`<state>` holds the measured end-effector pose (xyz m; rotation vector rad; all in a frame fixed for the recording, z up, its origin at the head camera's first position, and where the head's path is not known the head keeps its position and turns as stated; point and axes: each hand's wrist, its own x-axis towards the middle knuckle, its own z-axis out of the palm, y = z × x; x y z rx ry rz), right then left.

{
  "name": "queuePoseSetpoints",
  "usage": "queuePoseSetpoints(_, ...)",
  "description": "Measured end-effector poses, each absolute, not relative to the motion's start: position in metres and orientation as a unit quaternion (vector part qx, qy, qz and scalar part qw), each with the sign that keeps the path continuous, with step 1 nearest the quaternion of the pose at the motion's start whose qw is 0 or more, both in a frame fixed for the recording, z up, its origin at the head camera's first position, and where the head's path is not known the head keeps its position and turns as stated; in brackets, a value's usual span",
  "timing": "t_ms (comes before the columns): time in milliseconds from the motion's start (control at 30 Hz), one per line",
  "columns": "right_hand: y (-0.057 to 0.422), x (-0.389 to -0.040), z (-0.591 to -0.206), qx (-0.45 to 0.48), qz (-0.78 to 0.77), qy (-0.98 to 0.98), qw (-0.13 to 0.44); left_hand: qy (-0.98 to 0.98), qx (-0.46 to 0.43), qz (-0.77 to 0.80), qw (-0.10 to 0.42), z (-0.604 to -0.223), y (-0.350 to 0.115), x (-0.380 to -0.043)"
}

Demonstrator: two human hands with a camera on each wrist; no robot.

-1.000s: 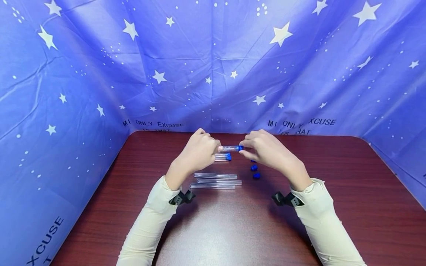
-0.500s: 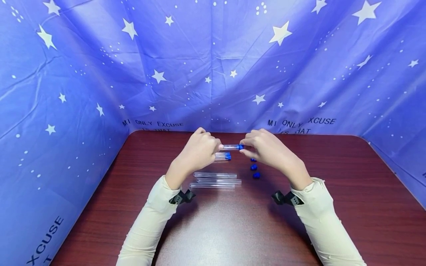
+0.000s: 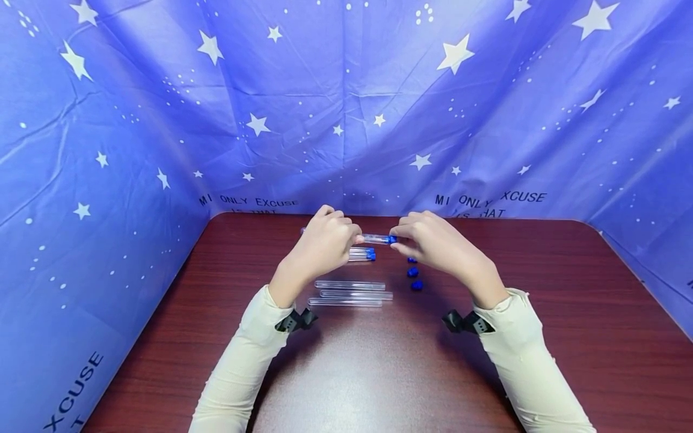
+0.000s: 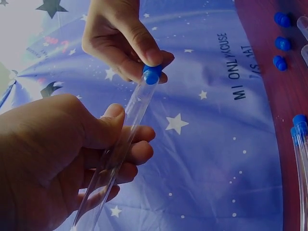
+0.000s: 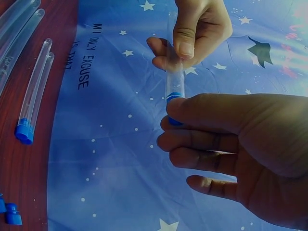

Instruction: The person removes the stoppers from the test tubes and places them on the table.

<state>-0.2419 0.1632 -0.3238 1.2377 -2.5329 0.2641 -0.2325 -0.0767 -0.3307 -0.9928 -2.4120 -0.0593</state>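
Note:
Over the far part of the table, my left hand point(image 3: 328, 242) grips a clear test tube point(image 4: 126, 126) between thumb and fingers. At the tube's mouth sits a blue stopper point(image 4: 152, 75), pinched by the thumb and forefinger of my right hand point(image 3: 433, 242). In the right wrist view the stopper's ridged part shows inside the glass. Below the hands lie two stoppered test tubes point(image 5: 32, 98), side by side and partly covered by my left hand in the head view. Nearer the body rest three unstoppered test tubes point(image 3: 352, 294).
Three loose blue stoppers point(image 3: 414, 272) lie in a column on the dark red wooden table point(image 3: 346, 373), below my right hand. A blue star-patterned curtain point(image 3: 346, 108) hangs along the table's back and sides. Black wrist cameras point(image 3: 296, 321) sit on both sleeves.
Both hands keep their hold on the tube and stopper, with only a very slight shift of the left hand. The tubes and loose stoppers on the table stay where they were.

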Motion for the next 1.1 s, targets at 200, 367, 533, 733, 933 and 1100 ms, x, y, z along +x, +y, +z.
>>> queuePoseSetpoints(200, 0.1623, -0.2419, -0.3233, 0.422, 0.092, -0.889, 0.149, -0.890, -0.368, -0.027, 0.266, -0.3300, -0.0776, -0.2330)
queuePoseSetpoints(367, 0.1619, -0.2425, -0.3227, 0.414, 0.098, -0.893, 0.149, -0.891, -0.367, -0.028, 0.265, -0.3303, -0.0779, -0.2341)
queuePoseSetpoints(533, 0.1628, -0.2427, -0.3238, 0.412, 0.102, -0.893, 0.150, -0.889, -0.368, -0.026, 0.273, -0.3313, -0.0774, -0.2346)
queuePoseSetpoints(733, 0.1631, -0.2430, -0.3242, 0.415, 0.101, -0.892, 0.148, -0.883, -0.370, -0.024, 0.289, -0.3320, -0.0775, -0.2350)
queuePoseSetpoints(933, 0.1630, -0.2427, -0.3246, 0.424, 0.097, -0.886, 0.159, -0.879, -0.371, -0.021, 0.297, -0.3317, -0.0777, -0.2352)
queuePoseSetpoints(1100, 0.1626, -0.2429, -0.3249, 0.427, 0.099, -0.885, 0.160, -0.874, -0.373, -0.023, 0.309, -0.3312, -0.0783, -0.2355)
